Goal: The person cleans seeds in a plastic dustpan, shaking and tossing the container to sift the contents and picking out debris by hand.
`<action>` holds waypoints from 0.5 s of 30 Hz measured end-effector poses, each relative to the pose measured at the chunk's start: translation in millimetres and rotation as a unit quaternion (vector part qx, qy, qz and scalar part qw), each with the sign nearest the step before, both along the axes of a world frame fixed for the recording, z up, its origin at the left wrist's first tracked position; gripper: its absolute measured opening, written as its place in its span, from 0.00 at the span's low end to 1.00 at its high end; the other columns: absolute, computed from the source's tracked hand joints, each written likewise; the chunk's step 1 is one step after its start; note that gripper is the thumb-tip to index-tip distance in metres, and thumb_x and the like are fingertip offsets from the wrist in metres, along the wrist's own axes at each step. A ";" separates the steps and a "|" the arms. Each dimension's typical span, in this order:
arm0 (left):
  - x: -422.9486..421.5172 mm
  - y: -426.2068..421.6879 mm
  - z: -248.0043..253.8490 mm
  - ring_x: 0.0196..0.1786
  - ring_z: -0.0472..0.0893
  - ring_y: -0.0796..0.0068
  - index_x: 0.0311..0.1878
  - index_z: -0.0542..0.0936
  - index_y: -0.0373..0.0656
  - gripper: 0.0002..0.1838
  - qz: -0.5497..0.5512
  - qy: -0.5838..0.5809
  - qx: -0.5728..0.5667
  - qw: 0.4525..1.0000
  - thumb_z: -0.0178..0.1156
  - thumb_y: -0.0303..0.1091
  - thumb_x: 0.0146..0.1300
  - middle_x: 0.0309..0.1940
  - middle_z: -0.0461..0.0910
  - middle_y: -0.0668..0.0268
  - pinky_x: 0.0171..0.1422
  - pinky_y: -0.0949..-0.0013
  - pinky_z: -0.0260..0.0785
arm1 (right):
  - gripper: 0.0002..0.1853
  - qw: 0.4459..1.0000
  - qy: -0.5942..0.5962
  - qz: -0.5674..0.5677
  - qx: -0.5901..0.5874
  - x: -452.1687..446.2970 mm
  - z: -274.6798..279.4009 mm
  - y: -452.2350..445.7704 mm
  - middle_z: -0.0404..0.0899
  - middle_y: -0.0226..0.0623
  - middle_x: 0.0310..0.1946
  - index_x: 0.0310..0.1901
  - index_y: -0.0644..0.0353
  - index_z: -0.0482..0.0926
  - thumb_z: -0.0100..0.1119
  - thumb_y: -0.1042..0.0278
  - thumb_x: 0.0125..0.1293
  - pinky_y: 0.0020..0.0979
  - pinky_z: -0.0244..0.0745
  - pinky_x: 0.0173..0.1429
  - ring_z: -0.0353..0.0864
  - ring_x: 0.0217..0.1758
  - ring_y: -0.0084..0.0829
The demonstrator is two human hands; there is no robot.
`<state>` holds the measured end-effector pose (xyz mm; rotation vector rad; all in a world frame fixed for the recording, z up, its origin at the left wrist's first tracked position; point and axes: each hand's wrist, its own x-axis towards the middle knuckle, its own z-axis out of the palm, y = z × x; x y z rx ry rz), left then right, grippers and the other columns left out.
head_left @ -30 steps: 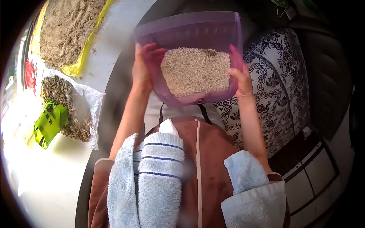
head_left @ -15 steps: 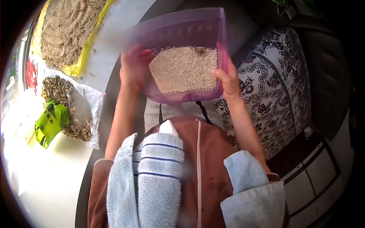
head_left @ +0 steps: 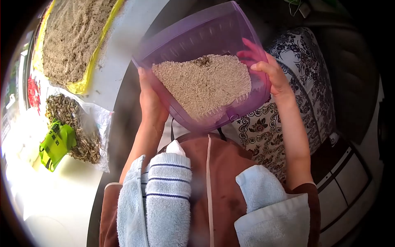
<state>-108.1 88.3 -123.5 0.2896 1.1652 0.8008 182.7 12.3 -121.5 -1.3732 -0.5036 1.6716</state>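
Between my two hands is a see-through purple plastic tray (head_left: 193,39) with raised walls, tilted so its right side sits higher in view. Pale, fine grains (head_left: 205,86) lie heaped across its bottom, with a small clump of darker bits (head_left: 201,61) at the upper edge of the heap. My left hand (head_left: 151,101) grips the left wall, its thumb up at the rim and its fingers mostly hidden beneath. My right hand (head_left: 271,74) holds the right wall, thumb inside the rim and fingers showing through the plastic from outside.
On the white table (head_left: 61,193) at left, a yellow-edged sheet carries sandy grain (head_left: 76,41). Nearer lies a clear bag of dried brown pieces (head_left: 70,111) with a green wrapper (head_left: 57,144). A floral-patterned cover (head_left: 296,74) is at right.
The tray has turned counterclockwise and moved slightly right, its right side rising. The grains have shifted inside it, and the dark bits now sit farther left. My right hand has moved up and right.
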 end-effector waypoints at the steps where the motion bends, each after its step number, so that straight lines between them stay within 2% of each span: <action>1: -6.3 0.1 1.2 0.62 0.73 0.63 0.64 0.68 0.37 0.34 0.000 -0.004 0.013 1.000 0.39 0.60 0.73 0.60 0.74 0.56 0.69 0.62 0.63 | 0.38 1.000 -0.003 0.020 0.021 8.0 2.6 4.8 0.73 0.41 0.55 0.69 0.61 0.62 0.54 0.71 0.52 0.30 0.70 0.60 0.75 0.53 0.31; 3: -12.5 2.0 25.0 0.62 0.73 0.64 0.63 0.69 0.37 0.33 -0.004 0.027 0.083 0.996 0.40 0.59 0.73 0.59 0.73 0.57 0.69 0.61 0.63 | 0.37 0.996 -0.042 0.059 0.044 15.2 23.2 14.1 0.74 0.38 0.52 0.69 0.62 0.63 0.53 0.70 0.52 0.25 0.71 0.55 0.74 0.48 0.24; 4: -15.8 3.9 39.8 0.61 0.73 0.68 0.62 0.69 0.37 0.25 0.023 0.133 0.193 0.972 0.50 0.48 0.73 0.57 0.74 0.58 0.66 0.64 0.65 | 0.39 0.995 -0.048 0.078 0.046 18.6 31.2 18.0 0.74 0.39 0.52 0.69 0.62 0.63 0.55 0.68 0.51 0.27 0.69 0.58 0.74 0.51 0.27; 5: -20.6 8.3 50.8 0.57 0.75 0.68 0.60 0.70 0.37 0.20 -0.008 0.244 0.304 0.921 0.53 0.37 0.70 0.55 0.74 0.59 0.60 0.65 0.69 | 0.41 0.993 -0.055 0.096 0.048 22.5 37.0 21.4 0.75 0.40 0.52 0.69 0.62 0.62 0.56 0.66 0.50 0.29 0.68 0.61 0.74 0.54 0.29; 6: -27.2 14.5 61.0 0.53 0.77 0.68 0.58 0.71 0.36 0.17 -0.039 0.348 0.405 0.845 0.56 0.27 0.68 0.54 0.73 0.59 0.54 0.67 0.73 | 0.42 0.990 -0.061 0.115 0.049 25.0 44.0 23.4 0.75 0.41 0.53 0.70 0.62 0.62 0.58 0.63 0.48 0.31 0.66 0.64 0.73 0.57 0.31; 7: -32.3 26.8 70.4 0.51 0.78 0.71 0.51 0.77 0.35 0.14 -0.138 0.388 0.518 0.750 0.60 0.19 0.61 0.51 0.75 0.60 0.50 0.70 0.74 | 0.43 0.991 -0.051 0.121 0.039 23.6 54.5 24.6 0.75 0.41 0.52 0.70 0.62 0.62 0.58 0.63 0.48 0.30 0.66 0.65 0.73 0.57 0.30; 8: -26.3 32.7 83.4 0.49 0.79 0.71 0.45 0.80 0.37 0.11 -0.250 0.352 0.559 0.708 0.61 0.19 0.57 0.47 0.78 0.62 0.49 0.72 0.73 | 0.43 0.989 -0.048 0.136 0.042 23.3 57.9 25.2 0.75 0.40 0.52 0.70 0.62 0.62 0.58 0.62 0.48 0.30 0.66 0.65 0.73 0.57 0.30; 10: -0.3 39.1 107.7 0.44 0.81 0.71 0.45 0.81 0.39 0.12 -0.445 0.333 0.613 0.562 0.62 0.18 0.58 0.45 0.79 0.64 0.47 0.73 0.76 | 0.43 0.984 -0.044 0.164 0.047 24.4 62.0 27.4 0.75 0.40 0.52 0.70 0.63 0.62 0.58 0.62 0.48 0.29 0.66 0.65 0.73 0.56 0.30; 13: 25.0 43.8 96.0 0.41 0.82 0.66 0.46 0.81 0.42 0.15 -0.517 0.287 0.681 0.431 0.65 0.21 0.54 0.42 0.79 0.64 0.43 0.68 0.77 | 0.36 0.982 -0.044 0.165 0.078 15.3 69.2 26.3 0.75 0.38 0.48 0.68 0.63 0.65 0.55 0.71 0.52 0.22 0.70 0.55 0.73 0.49 0.23; 15: 30.8 41.7 91.1 0.42 0.81 0.64 0.45 0.81 0.42 0.15 -0.535 0.258 0.680 0.431 0.65 0.23 0.52 0.42 0.79 0.64 0.44 0.66 0.76 | 0.36 0.980 -0.047 0.174 0.079 12.9 66.0 24.7 0.76 0.38 0.47 0.67 0.63 0.67 0.55 0.71 0.52 0.22 0.70 0.55 0.73 0.48 0.22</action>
